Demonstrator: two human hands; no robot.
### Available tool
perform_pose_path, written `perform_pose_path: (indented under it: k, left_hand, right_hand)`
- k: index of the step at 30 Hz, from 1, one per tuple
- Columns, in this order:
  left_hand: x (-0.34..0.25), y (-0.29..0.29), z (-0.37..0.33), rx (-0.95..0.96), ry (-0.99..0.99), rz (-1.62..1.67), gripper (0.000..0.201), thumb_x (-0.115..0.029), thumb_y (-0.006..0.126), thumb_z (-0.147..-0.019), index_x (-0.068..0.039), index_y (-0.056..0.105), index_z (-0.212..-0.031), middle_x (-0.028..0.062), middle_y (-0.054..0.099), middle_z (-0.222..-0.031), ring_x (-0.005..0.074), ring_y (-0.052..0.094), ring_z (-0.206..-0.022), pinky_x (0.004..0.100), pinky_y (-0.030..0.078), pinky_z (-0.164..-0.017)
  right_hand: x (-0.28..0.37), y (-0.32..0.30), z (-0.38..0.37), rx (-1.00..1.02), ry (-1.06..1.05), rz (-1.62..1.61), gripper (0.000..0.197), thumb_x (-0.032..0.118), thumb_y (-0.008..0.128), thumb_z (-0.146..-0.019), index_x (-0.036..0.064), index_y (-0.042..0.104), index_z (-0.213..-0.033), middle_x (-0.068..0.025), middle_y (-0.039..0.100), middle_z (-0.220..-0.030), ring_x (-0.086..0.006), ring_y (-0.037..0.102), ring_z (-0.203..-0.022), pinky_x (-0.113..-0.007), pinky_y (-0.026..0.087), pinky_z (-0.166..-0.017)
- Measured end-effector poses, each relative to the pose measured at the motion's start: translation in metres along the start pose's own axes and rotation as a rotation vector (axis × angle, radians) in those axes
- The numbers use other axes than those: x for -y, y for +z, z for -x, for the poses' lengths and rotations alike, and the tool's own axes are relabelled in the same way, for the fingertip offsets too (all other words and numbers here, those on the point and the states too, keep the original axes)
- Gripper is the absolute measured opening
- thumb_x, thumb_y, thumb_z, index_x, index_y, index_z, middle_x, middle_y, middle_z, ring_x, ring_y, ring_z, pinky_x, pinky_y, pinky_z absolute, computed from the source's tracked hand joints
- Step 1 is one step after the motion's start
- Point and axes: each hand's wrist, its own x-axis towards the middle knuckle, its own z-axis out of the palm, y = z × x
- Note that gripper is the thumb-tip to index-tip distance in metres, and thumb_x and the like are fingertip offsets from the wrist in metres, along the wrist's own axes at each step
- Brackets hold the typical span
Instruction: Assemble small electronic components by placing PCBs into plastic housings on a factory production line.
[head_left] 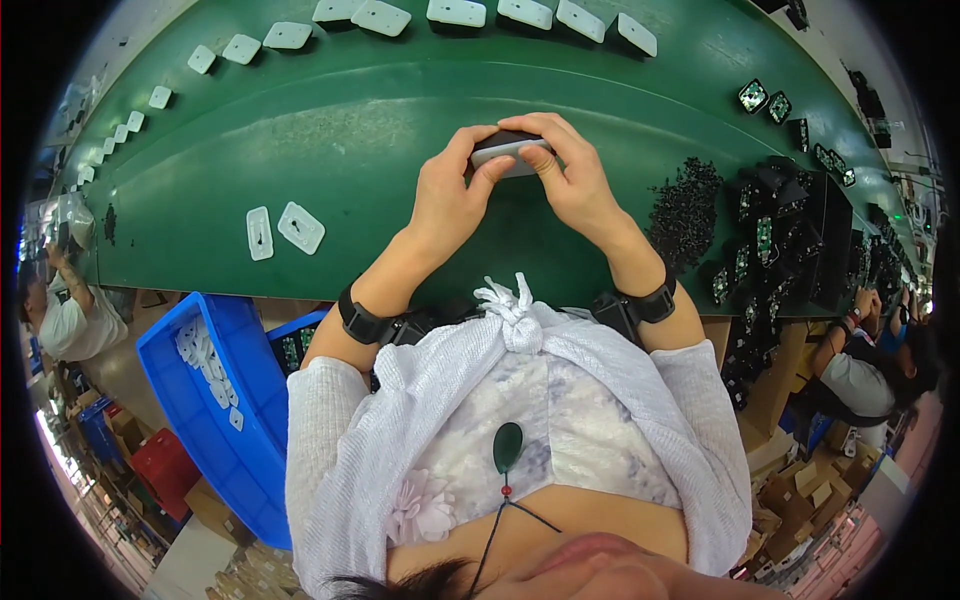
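Note:
Between my two hands, above the middle of the green table, is a small housing with a white cover and a black body. My left hand wraps its left side, with the thumb pressed on the white face. On the other side my right hand grips it, its thumb also against the white part and its fingers over the far black edge. The inside of the housing is hidden. Two loose white covers lie flat on the table left of my hands.
White-and-black housings stand in a curved row along the far side. Small black parts, likely screws, are heaped at right beside piled black housings with circuit boards. A blue bin holds white covers at lower left. Other people sit at both sides.

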Motion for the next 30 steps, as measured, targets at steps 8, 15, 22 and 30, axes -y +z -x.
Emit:
perform_pose_path:
  k: [8, 15, 22, 30]
  left_hand:
    - [0.001, 0.018, -0.009, 0.064, -0.28, 0.656, 0.035, -0.022, 0.06, -0.096, 0.006, 0.047, -0.114, 0.0152, 0.065, -0.099, 0.017, 0.066, -0.078, 0.0263, 0.053, -0.064]
    - [0.004, 0.033, -0.011, 0.19, -0.222, 0.478, 0.033, -0.015, 0.059, -0.095, 0.002, 0.045, -0.119, 0.0138, 0.065, -0.106, 0.0168, 0.065, -0.089, 0.027, 0.053, -0.07]
    - [0.017, 0.004, 0.008, 0.211, -0.207, 0.289, 0.031, -0.009, 0.053, -0.097, -0.001, 0.047, -0.125, 0.0116, 0.062, -0.116, 0.0139, 0.062, -0.091, 0.0245, 0.049, -0.076]
    - [0.012, -0.048, 0.036, 0.017, -0.194, 0.08, 0.024, -0.007, 0.06, -0.091, -0.002, 0.058, -0.114, 0.0072, 0.067, -0.104, 0.0142, 0.064, -0.082, 0.0264, 0.051, -0.073]
  right_hand:
    - [-0.005, 0.001, 0.015, -0.184, 0.301, -0.403, 0.039, 0.016, 0.063, -0.094, 0.0012, 0.049, -0.127, -0.0089, 0.058, -0.117, -0.0147, 0.055, -0.106, -0.028, 0.043, -0.093]
    - [0.0, -0.044, -0.004, -0.33, 0.255, -0.394, 0.044, 0.006, 0.065, -0.089, 0.0024, 0.053, -0.131, -0.0062, 0.06, -0.117, -0.0134, 0.057, -0.104, -0.027, 0.045, -0.093]
    - [-0.071, -0.183, -0.054, -0.444, 0.303, 0.316, 0.037, 0.012, 0.071, -0.085, 0.0023, 0.057, -0.119, -0.0095, 0.064, -0.106, -0.0165, 0.062, -0.096, -0.029, 0.051, -0.083]
    - [-0.128, -0.247, -0.108, 0.278, 0.408, 0.332, 0.039, 0.017, 0.069, -0.084, 0.0087, 0.062, -0.122, 0.0009, 0.063, -0.101, -0.0098, 0.056, -0.084, -0.024, 0.048, -0.072]
